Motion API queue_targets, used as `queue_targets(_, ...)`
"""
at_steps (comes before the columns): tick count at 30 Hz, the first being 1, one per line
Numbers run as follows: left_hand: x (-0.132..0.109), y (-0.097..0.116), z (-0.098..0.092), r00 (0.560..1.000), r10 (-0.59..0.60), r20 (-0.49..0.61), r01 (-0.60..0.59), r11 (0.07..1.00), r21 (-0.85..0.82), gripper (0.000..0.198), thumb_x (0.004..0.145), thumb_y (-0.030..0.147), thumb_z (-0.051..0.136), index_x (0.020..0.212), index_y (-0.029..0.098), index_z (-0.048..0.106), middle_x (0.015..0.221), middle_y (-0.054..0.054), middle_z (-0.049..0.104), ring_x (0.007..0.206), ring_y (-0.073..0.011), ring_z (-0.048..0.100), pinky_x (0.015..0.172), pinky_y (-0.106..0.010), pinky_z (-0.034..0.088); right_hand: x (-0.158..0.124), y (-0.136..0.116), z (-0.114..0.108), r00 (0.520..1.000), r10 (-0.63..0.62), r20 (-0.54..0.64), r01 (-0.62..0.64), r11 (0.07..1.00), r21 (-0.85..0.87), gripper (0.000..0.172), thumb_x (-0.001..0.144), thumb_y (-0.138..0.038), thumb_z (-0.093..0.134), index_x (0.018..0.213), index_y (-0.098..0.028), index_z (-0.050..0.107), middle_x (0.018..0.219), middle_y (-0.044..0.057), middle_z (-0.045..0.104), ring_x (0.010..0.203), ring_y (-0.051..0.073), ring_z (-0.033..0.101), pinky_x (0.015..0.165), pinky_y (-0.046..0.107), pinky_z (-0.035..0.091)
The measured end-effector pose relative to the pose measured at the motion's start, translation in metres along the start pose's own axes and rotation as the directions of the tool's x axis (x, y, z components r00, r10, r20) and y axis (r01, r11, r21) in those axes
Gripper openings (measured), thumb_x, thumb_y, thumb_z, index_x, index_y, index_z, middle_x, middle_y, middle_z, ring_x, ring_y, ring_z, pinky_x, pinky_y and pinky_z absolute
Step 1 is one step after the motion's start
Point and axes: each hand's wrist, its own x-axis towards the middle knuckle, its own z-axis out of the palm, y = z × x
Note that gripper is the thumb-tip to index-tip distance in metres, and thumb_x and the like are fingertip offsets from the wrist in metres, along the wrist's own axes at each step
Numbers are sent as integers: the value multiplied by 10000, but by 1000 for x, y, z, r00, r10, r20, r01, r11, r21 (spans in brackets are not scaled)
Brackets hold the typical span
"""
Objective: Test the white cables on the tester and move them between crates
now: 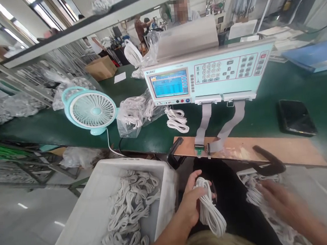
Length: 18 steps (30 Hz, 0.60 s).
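A bundle of coiled white cable (210,211) lies in my left hand (192,202), with the thumb across it and the fingers closed round it above my lap. My right hand (274,194) is over the right-hand bin, at a heap of white cable coils (252,191). Motion blurs its fingers, so whether they grip a coil is unclear. Ahead of my hands, two grey ribbon cables (228,126) run from the cable tester (233,70) down to small connectors (200,149) at the edge of a wooden board (240,150).
A white bin (99,174) of cable coils stands at left. On the green table (143,149) are a turquoise fan (95,111), bagged cables (134,111), one loose coil (177,120) and a black phone (297,116). Black clamps (174,152) jut from the table edge. A person sits behind the tester.
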Motion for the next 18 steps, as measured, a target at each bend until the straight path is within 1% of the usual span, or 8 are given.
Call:
queue_targets(1, 2, -3, 3, 999, -6, -35, 7, 1000, 25, 628, 569, 175, 651, 1172, 244, 491, 840, -12, 614, 591, -160, 604, 530, -248, 428, -3, 4, -5, 996, -74, -48, 67, 990, -123, 386, 676, -571, 652, 843, -223, 650, 820, 80, 617, 684, 276, 571, 607, 371, 448)
queue_targets(3, 6, -11, 13, 997, 8, -83, -2, 997, 76, 585, 577, 167, 665, 1136, 230, 504, 738, 24, 569, 572, -135, 572, 535, -232, 415, -15, 0, 2, 978, -204, 30, 206, 953, -224, 441, 740, -531, 625, 1043, -211, 609, 980, 103, 600, 792, 286, 590, 699, 394, 474)
queue_targets(6, 10, -21, 28, 997, 42, -67, -36, 996, 87, 430, 621, 208, 718, 1010, 212, 533, 705, 38, 534, 609, -110, 540, 567, -210, 411, -33, -26, 38, 902, -330, 279, 363, 929, -76, 494, 780, -371, 622, 1237, -218, 512, 1136, 110, 553, 934, 275, 580, 811, 384, 479)
queue_targets(8, 10, -25, 32, 997, 77, -25, -76, 996, 47, 326, 685, 306, 728, 927, 202, 535, 724, 32, 539, 643, -101, 535, 604, -203, 424, -35, -43, 56, 880, -346, 324, 353, 935, 40, 394, 839, -316, 543, 1220, -220, 517, 1103, 103, 561, 949, 264, 568, 829, 375, 467)
queue_targets(11, 10, -26, 20, 987, 149, -56, -147, 988, 36, 336, 740, 472, 681, 771, 179, 519, 672, 32, 518, 588, -91, 517, 561, -197, 415, -26, -59, 55, 870, -253, 422, 158, 956, 247, 262, 904, -350, 479, 1114, -221, 567, 962, 64, 597, 879, 236, 567, 782, 329, 454)
queue_targets(14, 11, -22, -4, 979, 184, -91, -159, 960, 232, 423, 711, 527, 680, 619, 156, 500, 587, 34, 487, 441, -67, 447, 428, -185, 325, -16, -62, 41, 784, -163, 599, -154, 884, 442, 257, 891, -397, 507, 1050, -216, 596, 868, 30, 607, 807, 207, 556, 718, 283, 438)
queue_targets(16, 10, -14, -16, 982, 187, -15, -165, 897, 410, 352, 686, 483, 714, 707, 150, 600, 601, 29, 512, 428, -69, 446, 409, -184, 321, -13, -60, 38, 705, -142, 694, -332, 799, 501, 238, 861, -378, 533, 1002, -202, 610, 839, 26, 614, 755, 186, 553, 690, 266, 431)
queue_targets(18, 6, -4, -21, 978, 171, 121, -210, 816, 539, 386, 685, 417, 731, 987, 188, 659, 744, -3, 590, 506, -92, 501, 439, -191, 371, -13, -56, 42, 623, -130, 771, -463, 733, 498, 218, 832, -344, 542, 957, -180, 613, 803, 33, 624, 681, 164, 556, 639, 248, 426)
